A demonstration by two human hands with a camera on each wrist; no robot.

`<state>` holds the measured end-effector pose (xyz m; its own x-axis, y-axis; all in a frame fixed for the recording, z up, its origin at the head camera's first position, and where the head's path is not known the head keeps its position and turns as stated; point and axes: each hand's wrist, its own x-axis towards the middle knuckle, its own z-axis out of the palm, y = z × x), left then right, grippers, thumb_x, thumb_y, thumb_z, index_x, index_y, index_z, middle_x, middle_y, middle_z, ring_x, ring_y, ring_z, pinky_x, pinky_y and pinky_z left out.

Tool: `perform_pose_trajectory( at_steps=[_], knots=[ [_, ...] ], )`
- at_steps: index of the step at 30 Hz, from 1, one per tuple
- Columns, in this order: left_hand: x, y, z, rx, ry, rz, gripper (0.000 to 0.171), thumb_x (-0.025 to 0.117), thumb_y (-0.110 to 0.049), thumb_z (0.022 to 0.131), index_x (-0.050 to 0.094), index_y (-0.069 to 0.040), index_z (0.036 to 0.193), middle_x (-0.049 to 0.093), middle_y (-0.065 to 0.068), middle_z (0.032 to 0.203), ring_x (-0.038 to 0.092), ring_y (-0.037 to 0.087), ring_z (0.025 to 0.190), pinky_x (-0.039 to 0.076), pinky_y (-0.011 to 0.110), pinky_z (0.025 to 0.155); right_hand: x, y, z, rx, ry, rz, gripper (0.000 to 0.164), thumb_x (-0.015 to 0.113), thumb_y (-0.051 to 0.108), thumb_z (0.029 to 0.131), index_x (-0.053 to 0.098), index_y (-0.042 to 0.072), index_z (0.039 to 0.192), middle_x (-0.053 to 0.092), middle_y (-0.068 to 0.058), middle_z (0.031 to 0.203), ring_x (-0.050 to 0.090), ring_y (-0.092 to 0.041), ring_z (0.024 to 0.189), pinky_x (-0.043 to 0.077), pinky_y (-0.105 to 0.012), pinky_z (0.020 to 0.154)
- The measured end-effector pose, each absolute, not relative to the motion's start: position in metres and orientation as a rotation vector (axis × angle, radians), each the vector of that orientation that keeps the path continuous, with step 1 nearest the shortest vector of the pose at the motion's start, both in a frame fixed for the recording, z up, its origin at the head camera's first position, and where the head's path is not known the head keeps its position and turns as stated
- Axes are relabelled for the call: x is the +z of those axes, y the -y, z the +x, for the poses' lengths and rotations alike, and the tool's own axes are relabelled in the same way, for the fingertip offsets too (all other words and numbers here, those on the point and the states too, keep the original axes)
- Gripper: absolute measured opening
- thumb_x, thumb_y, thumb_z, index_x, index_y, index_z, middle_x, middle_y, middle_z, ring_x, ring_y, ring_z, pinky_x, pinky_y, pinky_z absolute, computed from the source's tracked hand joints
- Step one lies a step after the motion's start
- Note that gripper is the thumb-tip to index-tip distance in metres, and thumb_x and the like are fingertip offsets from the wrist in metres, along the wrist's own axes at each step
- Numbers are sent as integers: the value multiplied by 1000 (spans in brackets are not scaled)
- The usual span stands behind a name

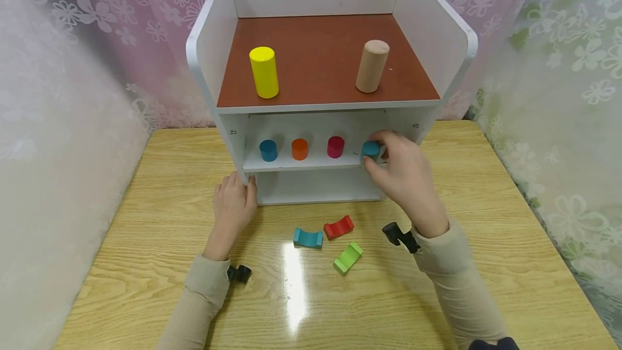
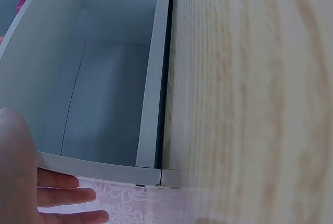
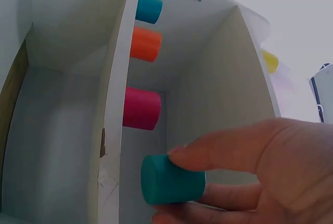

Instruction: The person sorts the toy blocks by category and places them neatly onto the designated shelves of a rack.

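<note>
My right hand (image 1: 408,177) pinches a teal cylinder (image 3: 174,180) between thumb and fingers at the right end of the middle shelf. In the right wrist view its end face shows, a little above the shelf board. Left of it on that shelf stand a magenta cylinder (image 1: 335,147), an orange cylinder (image 1: 299,149) and a blue cylinder (image 1: 268,150). My left hand (image 1: 233,204) holds the lower left side panel of the white shelf unit (image 2: 99,169), thumb at the front edge and fingers stretched along the outside.
On the brown top board stand a yellow cylinder (image 1: 265,72) and a plain wooden cylinder (image 1: 372,67). Three arched blocks, blue (image 1: 308,239), red (image 1: 338,228) and green (image 1: 347,258), lie on the wooden table (image 1: 146,231) before the unit. Flowered curtains hang behind.
</note>
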<state>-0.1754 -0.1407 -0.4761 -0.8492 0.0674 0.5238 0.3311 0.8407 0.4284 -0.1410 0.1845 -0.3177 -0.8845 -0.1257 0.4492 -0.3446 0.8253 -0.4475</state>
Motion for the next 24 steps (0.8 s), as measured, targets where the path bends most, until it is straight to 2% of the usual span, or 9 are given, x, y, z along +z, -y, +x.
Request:
perform_pose_trajectory(
  at_steps=[7,15,24],
  knots=[
    [-475,141,-175,-713,2535,-280,26,43,-24,102,58,-3,103,63,16,90,58,36,77,40,44,62,-318,-181,-149,658,2649,209,25,66,15,86,68,3,108,62,-11,82,51,-23,62,41,-39,54],
    [-475,141,-174,-714,2547,-276,27,43,-25,103,58,-3,105,64,17,93,59,37,80,41,45,64,-324,-179,-157,619,2695,135,29,69,18,86,68,1,110,68,-17,103,62,-32,81,50,-51,63],
    [-475,141,-174,-704,2540,-280,27,43,-25,102,59,-2,105,64,17,91,59,36,78,41,44,63,-327,-178,-161,585,2696,111,29,68,18,86,68,2,110,68,-17,101,61,-33,75,50,-52,57]
  ],
)
